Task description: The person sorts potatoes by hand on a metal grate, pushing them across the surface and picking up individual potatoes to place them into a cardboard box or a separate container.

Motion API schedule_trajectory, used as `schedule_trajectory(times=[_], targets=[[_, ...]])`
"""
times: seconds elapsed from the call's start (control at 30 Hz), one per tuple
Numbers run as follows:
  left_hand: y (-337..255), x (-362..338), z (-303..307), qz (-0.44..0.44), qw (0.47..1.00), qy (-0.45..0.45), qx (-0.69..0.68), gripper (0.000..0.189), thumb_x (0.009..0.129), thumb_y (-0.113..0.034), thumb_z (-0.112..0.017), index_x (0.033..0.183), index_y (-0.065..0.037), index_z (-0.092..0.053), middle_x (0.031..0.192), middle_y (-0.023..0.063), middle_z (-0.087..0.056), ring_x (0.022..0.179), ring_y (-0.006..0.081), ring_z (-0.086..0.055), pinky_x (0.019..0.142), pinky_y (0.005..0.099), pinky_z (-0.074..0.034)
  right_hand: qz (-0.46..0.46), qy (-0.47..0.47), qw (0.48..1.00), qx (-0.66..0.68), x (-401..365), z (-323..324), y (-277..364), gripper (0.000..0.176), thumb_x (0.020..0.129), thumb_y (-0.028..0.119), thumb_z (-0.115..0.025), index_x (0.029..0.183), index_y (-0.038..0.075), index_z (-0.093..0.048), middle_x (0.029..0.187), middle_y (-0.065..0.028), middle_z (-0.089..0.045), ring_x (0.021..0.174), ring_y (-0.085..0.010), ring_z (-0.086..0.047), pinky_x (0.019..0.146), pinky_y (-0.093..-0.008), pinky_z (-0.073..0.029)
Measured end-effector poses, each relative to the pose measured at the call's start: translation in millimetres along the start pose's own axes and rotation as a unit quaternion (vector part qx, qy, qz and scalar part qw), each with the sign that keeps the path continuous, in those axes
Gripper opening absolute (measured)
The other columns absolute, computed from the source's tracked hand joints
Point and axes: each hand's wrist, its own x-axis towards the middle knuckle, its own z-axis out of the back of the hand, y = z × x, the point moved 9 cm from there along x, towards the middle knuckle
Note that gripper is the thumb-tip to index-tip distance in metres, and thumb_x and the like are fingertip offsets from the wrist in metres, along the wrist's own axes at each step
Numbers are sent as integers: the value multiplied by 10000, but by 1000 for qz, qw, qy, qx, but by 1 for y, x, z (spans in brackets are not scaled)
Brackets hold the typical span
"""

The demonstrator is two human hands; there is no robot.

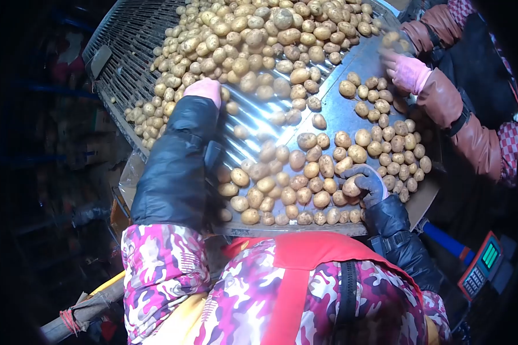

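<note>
My left hand [204,90], in a pink glove, reaches to the edge of the big heap of potatoes [236,46] on the slatted rack. Its fingers point away from me and are hidden. My right hand [372,184], in a dark grey glove, curls around a potato [351,187] near the front right of the metal tray [335,98]. Many loose potatoes [305,183] of mixed size lie around that hand, touching one another. Several potatoes between my hands look blurred over the shiny bars.
Across on the right, a co-worker's pink-gloved hand [407,70] and brown sleeves [472,135] lean over the tray beside smaller potatoes [400,155]. A scale display [479,265] stands at lower right. The slatted rack [126,43] extends up left; a pole [89,307] crosses lower left.
</note>
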Motion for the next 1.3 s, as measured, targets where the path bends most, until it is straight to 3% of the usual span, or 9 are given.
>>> schedule_trajectory(times=[0.1, 0.2, 0.33, 0.77, 0.83, 0.93, 1.07, 1.13, 1.3], targets=[[3, -1, 13, 34, 970, 5, -242, 771, 751, -549, -868, 1285, -20, -698, 1147, 208, -752, 995, 307, -743, 878, 412, -572, -6, 6, 1000, -14, 1, 1, -1, 485, 788, 305, -652, 1146, -20, -683, 1017, -124, -707, 921, -215, -687, 806, -338, -573], [-26, 44, -32, -56, 951, -24, -302, 754, 720, -618, -818, 1237, -74, -742, 1204, 217, -739, 1152, 359, -704, 999, 458, -545, -13, -4, 1000, -12, -4, -4, 5, 469, 793, 332, -646, 1118, 2, -715, 929, -63, -669, 815, -154, -638, 662, -292, -536], [-51, 28, -24, -12, 828, 5, -561, 729, 690, -497, -904, 1243, -53, -735, 1132, 160, -763, 1033, 262, -728, 915, 391, -582, 22, -7, 999, -35, 3, 5, -1, 493, 784, 365, -658, 1117, 7, -719, 922, -55, -659, 785, -158, -633, 628, -284, -527], [-52, 59, -76, 84, 808, -56, -580, 582, 797, -249, -906, 1266, 13, -681, 1028, 100, -765, 880, 168, -712, 784, 318, -586, 26, 0, 998, -55, 1, 3, 3, 449, 797, 345, -646, 1112, 33, -716, 949, -63, -668, 823, -182, -672, 649, -318, -565], [-51, 52, -69, 63, 789, -31, -610, 639, 791, -254, -918, 1304, 15, -647, 1064, 110, -750, 903, 164, -713, 792, 321, -592, 1, -2, 999, -50, -2, 2, 5, 456, 793, 323, -656, 1103, -7, -705, 995, -90, -693, 900, -187, -674, 796, -321, -555], [-52, 41, -72, 45, 698, -14, -715, 626, 809, -280, -907, 1294, 15, -642, 1088, 104, -744, 911, 160, -714, 790, 320, -589, -3, -5, 998, -63, -1, 0, 9, 448, 796, 303, -654, 1094, -29, -699, 1007, -101, -704, 929, -187, -675, 867, -322, -551], [-49, 19, -87, 61, 456, 28, -888, 402, 893, -129, -823, 1252, -28, -672, 1078, 80, -744, 923, 180, -723, 753, 277, -571, -2, -14, 998, -58, -2, -2, 10, 440, 805, 288, -638, 1095, -37, -698, 996, -103, -702, 919, -183, -672, 867, -324, -551], [-42, 1, -101, 115, 340, 0, -933, 244, 941, -57, -749, 1178, -22, -705, 1088, 114, -739, 1003, 230, -735, 737, 222, -630, 27, -9, 998, -55, 4, 2, 4, 433, 810, 323, -644, 1105, 15, -718, 957, -76, -694, 839, -183, -675, 698, -315, -549], [-36, -51, -101, 134, 294, 20, -946, 236, 975, -123, -733, 1186, -19, -717, 1113, 114, -744, 1051, 256, -727, 769, 205, -630, -14, -9, 1000, 9, 2, -6, -3, 367, 851, 318, -638, 1082, 50, -737, 987, -80, -710, 835, -188, -674, 690, -326, -560]])
